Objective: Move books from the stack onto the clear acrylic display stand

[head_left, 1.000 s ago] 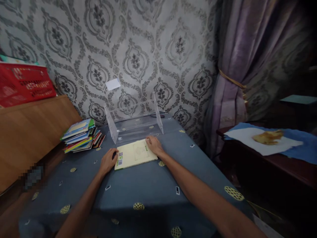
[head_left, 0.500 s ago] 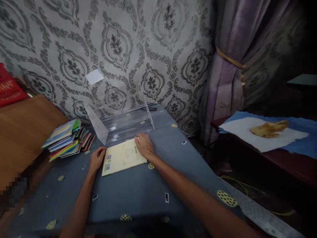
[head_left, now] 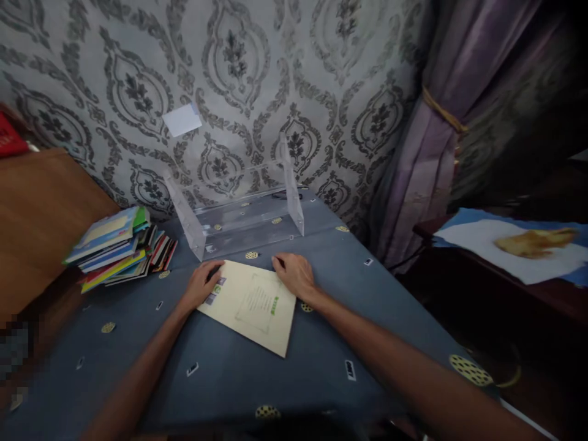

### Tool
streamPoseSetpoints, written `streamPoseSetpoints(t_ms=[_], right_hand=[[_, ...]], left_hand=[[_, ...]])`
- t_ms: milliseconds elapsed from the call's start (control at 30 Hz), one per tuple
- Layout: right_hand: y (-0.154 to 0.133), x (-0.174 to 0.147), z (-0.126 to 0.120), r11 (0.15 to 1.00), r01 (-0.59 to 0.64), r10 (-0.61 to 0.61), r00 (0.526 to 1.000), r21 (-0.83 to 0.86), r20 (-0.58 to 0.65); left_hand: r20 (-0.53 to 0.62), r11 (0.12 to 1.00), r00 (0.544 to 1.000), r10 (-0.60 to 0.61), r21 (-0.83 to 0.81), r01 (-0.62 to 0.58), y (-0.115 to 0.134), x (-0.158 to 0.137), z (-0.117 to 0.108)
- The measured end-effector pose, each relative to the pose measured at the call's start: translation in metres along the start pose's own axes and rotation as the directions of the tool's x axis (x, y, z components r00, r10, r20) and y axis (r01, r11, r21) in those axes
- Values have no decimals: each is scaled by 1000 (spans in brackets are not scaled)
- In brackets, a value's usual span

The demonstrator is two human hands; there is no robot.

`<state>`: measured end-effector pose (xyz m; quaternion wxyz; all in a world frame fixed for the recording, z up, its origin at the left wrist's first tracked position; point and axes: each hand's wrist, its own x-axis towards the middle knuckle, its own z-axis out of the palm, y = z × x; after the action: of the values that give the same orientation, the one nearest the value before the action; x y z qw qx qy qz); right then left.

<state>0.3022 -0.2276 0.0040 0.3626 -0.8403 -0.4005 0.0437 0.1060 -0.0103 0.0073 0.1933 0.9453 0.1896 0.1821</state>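
A thin cream-coloured book (head_left: 250, 300) lies at an angle on the cloth-covered table, with a framed block of text, a green mark and a barcode on its upward cover. My left hand (head_left: 202, 285) is closed around the book's left edge, its fingers curled at the upper left corner. At the upper right edge, my right hand (head_left: 296, 275) grips the book with bent fingers. Just beyond the book stands a clear plastic rack (head_left: 243, 223) with two upright side panels. The undersides of both hands are hidden.
To the left is an uneven stack of books (head_left: 114, 245) beside a brown wooden piece of furniture (head_left: 41, 208). A patterned wall (head_left: 239, 141) rises behind the table (head_left: 220, 380). Further right, a yellowish-brown item (head_left: 535, 243) rests on white and blue sheets beside a tied curtain (head_left: 413, 165).
The book has turned clockwise on the table under both hands. My left hand has moved to its upper left corner. The view has shifted a little.
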Motion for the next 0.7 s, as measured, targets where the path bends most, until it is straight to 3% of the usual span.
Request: streamPoseSetpoints(t_ms=[233, 367, 500, 700], right_hand=[[-13, -21, -6, 980, 179, -192, 964, 82, 185], [-17, -30, -7, 936, 59, -189, 917, 348, 353], [-17, -33, -6, 927, 12, -165, 910, 375, 379], [-15, -27, -1, 953, 172, -222, 957, 250, 185]], left_hand=[[96, 984, 980, 176, 11, -177, 6, 24, 7], [83, 975, 975, 207, 66, -213, 24, 31, 15], [17, 980, 991, 133, 145, -134, 27, 26, 8], [-73, 926, 985, -157, 337, 172, 9, -13, -12]])
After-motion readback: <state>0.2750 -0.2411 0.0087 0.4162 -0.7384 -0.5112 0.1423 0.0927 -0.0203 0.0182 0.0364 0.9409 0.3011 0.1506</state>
